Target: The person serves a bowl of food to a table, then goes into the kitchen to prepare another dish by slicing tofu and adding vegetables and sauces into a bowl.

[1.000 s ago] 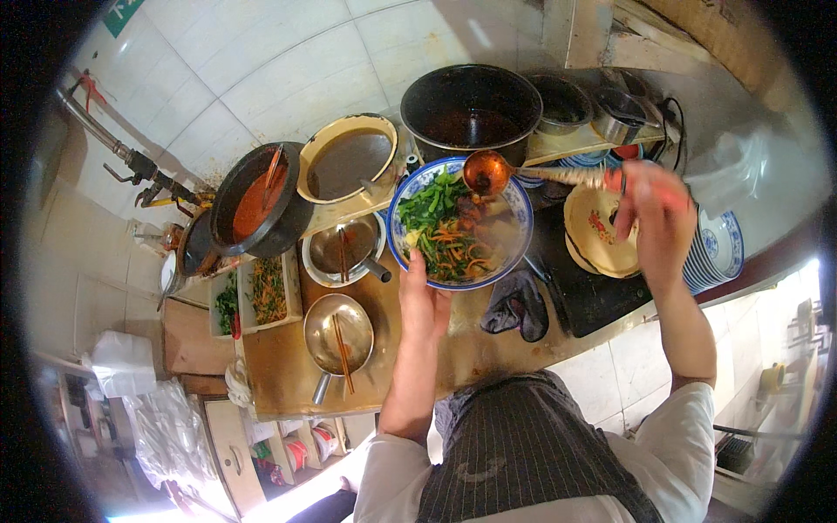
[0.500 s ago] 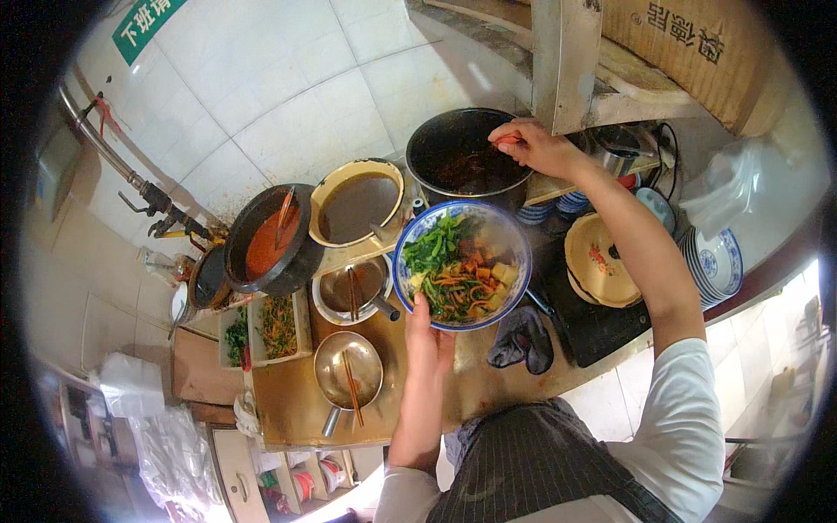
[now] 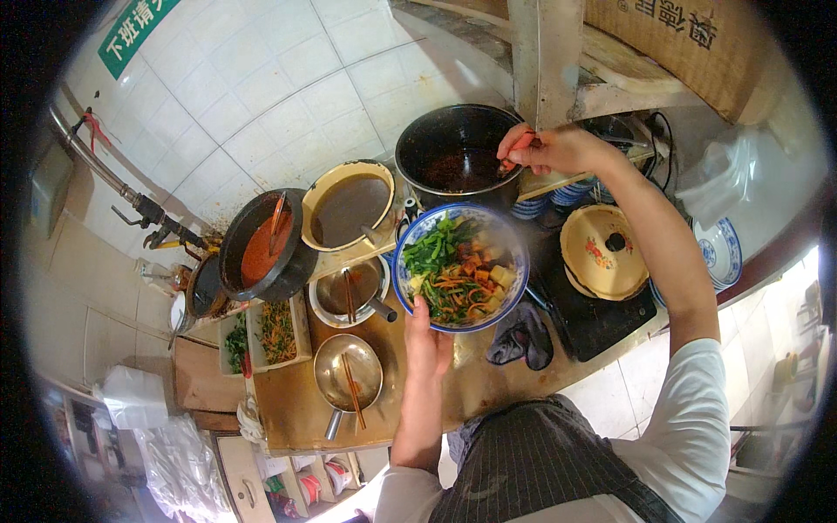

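Note:
My left hand point(image 3: 427, 344) grips the near rim of a blue-and-white bowl point(image 3: 398, 292), thumb over the edge. In the bowl lie chopped green leaves point(image 3: 440, 244), orange shreds point(image 3: 453, 301), and reddish and pale yellow cubes. My right hand point(image 3: 554, 148) is closed around the red handle of a utensil point(image 3: 518, 142) at the right rim of a deep black pot point(image 3: 403, 170). Dark, oily sauce with bits lies in that pot. The utensil's lower end is too unclear to name its kind. The bowl is held just in front of the pot.
Left of the pot stand a cream basin point(image 3: 349, 209) of brown liquid and a black pot point(image 3: 292, 235) of red sauce. Nearer are two small pans with chopsticks point(image 3: 352, 383) and vegetable tubs point(image 3: 279, 331). A lidded cream pot point(image 3: 606, 261) and dark cloth point(image 3: 523, 336) lie rightward.
My right hand has drawn toward the pot's right rim, and more of the red handle shows. The bowl stays in my left hand, nearly in place. The whole view has shifted slightly.

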`<action>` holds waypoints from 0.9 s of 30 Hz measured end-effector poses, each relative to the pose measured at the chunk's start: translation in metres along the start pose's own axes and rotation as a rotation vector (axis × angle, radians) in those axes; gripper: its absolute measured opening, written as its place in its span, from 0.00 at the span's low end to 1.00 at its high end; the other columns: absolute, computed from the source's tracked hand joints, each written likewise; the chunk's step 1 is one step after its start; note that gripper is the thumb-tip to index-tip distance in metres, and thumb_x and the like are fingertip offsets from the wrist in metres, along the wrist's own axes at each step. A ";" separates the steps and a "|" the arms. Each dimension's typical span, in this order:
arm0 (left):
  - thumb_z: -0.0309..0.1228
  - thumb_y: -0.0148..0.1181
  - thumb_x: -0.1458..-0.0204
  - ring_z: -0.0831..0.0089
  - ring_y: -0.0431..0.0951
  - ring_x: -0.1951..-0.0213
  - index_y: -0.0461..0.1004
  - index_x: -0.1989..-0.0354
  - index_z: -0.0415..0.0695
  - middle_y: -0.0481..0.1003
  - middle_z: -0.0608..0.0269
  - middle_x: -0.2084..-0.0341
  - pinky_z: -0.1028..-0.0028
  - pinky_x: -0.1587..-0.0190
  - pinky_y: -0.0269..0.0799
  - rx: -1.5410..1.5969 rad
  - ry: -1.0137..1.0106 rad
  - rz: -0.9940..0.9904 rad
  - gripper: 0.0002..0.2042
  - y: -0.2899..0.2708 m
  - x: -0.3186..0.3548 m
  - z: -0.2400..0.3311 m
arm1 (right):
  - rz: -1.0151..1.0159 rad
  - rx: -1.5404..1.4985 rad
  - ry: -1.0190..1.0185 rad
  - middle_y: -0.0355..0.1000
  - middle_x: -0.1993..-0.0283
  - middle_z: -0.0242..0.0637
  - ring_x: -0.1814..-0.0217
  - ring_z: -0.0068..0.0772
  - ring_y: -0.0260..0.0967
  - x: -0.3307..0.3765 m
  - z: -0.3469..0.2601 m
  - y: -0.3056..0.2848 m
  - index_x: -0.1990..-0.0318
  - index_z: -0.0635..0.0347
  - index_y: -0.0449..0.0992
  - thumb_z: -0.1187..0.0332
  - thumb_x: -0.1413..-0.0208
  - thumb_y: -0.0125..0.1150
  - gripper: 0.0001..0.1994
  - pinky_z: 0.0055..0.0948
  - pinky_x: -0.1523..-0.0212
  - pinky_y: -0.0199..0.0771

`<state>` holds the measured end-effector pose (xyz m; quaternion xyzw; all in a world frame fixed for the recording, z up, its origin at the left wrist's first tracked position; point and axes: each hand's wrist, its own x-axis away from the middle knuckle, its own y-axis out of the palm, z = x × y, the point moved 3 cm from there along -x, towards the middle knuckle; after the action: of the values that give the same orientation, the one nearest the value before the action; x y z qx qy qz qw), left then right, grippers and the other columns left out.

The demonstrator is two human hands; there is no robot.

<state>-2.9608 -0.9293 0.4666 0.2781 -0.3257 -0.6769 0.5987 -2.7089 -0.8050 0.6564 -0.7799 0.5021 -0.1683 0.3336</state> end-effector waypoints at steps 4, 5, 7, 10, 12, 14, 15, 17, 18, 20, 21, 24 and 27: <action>0.47 0.47 0.41 0.62 0.65 0.43 0.56 0.39 0.42 0.64 0.57 0.44 0.59 0.41 0.61 -0.046 -0.011 -0.007 0.27 0.006 0.002 0.003 | 0.077 -0.137 -0.075 0.72 0.70 0.30 0.78 0.18 0.62 -0.003 0.005 -0.006 0.60 0.61 0.74 0.60 0.43 0.55 0.13 0.20 0.78 0.65; 0.47 0.47 0.41 0.62 0.65 0.42 0.56 0.39 0.42 0.64 0.57 0.43 0.59 0.41 0.61 -0.048 -0.007 0.001 0.27 0.007 0.003 0.004 | 0.115 -0.161 -0.101 0.71 0.71 0.30 0.79 0.18 0.62 -0.002 0.004 -0.007 0.62 0.62 0.74 0.60 0.43 0.55 0.13 0.20 0.79 0.64; 0.47 0.46 0.41 0.62 0.64 0.42 0.56 0.39 0.42 0.64 0.57 0.43 0.59 0.41 0.60 -0.043 0.000 0.006 0.27 0.006 0.005 0.005 | 0.250 -0.289 -0.035 0.68 0.75 0.30 0.79 0.18 0.62 -0.003 0.009 -0.013 0.66 0.62 0.75 0.59 0.43 0.55 0.14 0.20 0.80 0.62; 0.46 0.46 0.41 0.62 0.64 0.42 0.56 0.39 0.42 0.63 0.57 0.43 0.60 0.41 0.61 -0.028 0.013 -0.009 0.27 0.001 0.002 0.001 | 0.427 -0.461 0.010 0.65 0.78 0.29 0.80 0.19 0.61 0.007 0.014 -0.019 0.71 0.62 0.75 0.58 0.44 0.55 0.15 0.19 0.82 0.59; 0.46 0.46 0.41 0.62 0.65 0.42 0.56 0.39 0.42 0.63 0.57 0.43 0.60 0.41 0.61 -0.030 0.030 -0.001 0.26 -0.001 0.001 -0.001 | 0.525 -0.575 0.012 0.65 0.79 0.29 0.81 0.19 0.61 0.013 0.017 -0.020 0.72 0.62 0.75 0.58 0.45 0.56 0.15 0.19 0.82 0.58; 0.46 0.47 0.41 0.62 0.65 0.43 0.56 0.40 0.42 0.63 0.57 0.43 0.61 0.42 0.62 -0.037 0.023 0.012 0.26 -0.001 0.002 -0.001 | 0.619 -0.687 0.006 0.66 0.78 0.30 0.81 0.20 0.62 0.024 0.015 -0.019 0.70 0.63 0.75 0.60 0.45 0.56 0.13 0.19 0.82 0.59; 0.46 0.47 0.41 0.62 0.65 0.43 0.56 0.40 0.42 0.64 0.57 0.43 0.61 0.42 0.63 -0.041 0.019 0.018 0.26 0.000 0.002 -0.002 | 0.654 -0.690 0.034 0.67 0.78 0.31 0.80 0.20 0.63 0.029 0.014 -0.019 0.69 0.63 0.75 0.61 0.45 0.56 0.13 0.20 0.82 0.61; 0.43 0.46 0.40 0.63 0.67 0.45 0.55 0.40 0.43 0.65 0.58 0.44 0.61 0.43 0.65 0.003 0.020 0.021 0.24 0.003 0.001 0.000 | 0.726 -0.697 0.096 0.68 0.77 0.31 0.80 0.21 0.64 0.042 0.009 -0.021 0.66 0.64 0.75 0.63 0.44 0.56 0.11 0.21 0.81 0.63; 0.41 0.46 0.40 0.64 0.68 0.45 0.55 0.40 0.43 0.66 0.59 0.45 0.62 0.44 0.66 0.027 0.016 0.030 0.23 0.004 0.002 0.001 | 0.693 -0.686 0.104 0.68 0.76 0.31 0.80 0.21 0.65 0.050 0.002 -0.018 0.64 0.64 0.75 0.64 0.44 0.56 0.11 0.21 0.81 0.64; 0.41 0.46 0.40 0.64 0.68 0.45 0.55 0.39 0.43 0.65 0.58 0.45 0.62 0.44 0.65 0.018 0.018 0.058 0.24 0.003 0.002 0.003 | 0.621 -0.669 0.125 0.69 0.76 0.32 0.80 0.21 0.66 0.064 -0.017 -0.009 0.61 0.65 0.74 0.65 0.44 0.56 0.11 0.21 0.81 0.66; 0.41 0.46 0.40 0.64 0.68 0.45 0.55 0.39 0.43 0.65 0.58 0.45 0.62 0.44 0.65 0.019 0.013 0.077 0.24 0.003 0.003 0.002 | 0.614 -0.620 0.081 0.69 0.76 0.31 0.80 0.21 0.66 0.072 -0.023 -0.002 0.60 0.65 0.74 0.64 0.43 0.55 0.12 0.20 0.81 0.66; 0.43 0.47 0.41 0.64 0.68 0.45 0.56 0.40 0.43 0.66 0.58 0.45 0.61 0.44 0.66 -0.005 0.008 0.080 0.25 0.006 0.002 0.004 | 0.567 -0.463 -0.059 0.70 0.74 0.32 0.78 0.18 0.66 0.096 -0.035 0.021 0.58 0.64 0.73 0.64 0.41 0.54 0.12 0.18 0.80 0.67; 0.44 0.47 0.41 0.64 0.69 0.46 0.56 0.40 0.43 0.66 0.58 0.46 0.62 0.46 0.68 -0.009 -0.007 0.070 0.25 0.004 0.002 0.002 | 0.585 -0.271 -0.209 0.72 0.72 0.34 0.79 0.17 0.66 0.127 -0.046 0.051 0.58 0.64 0.74 0.66 0.41 0.53 0.10 0.17 0.81 0.67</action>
<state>-2.9603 -0.9308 0.4710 0.2614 -0.3344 -0.6581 0.6219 -2.7151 -0.9491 0.6451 -0.6532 0.6855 0.0836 0.3105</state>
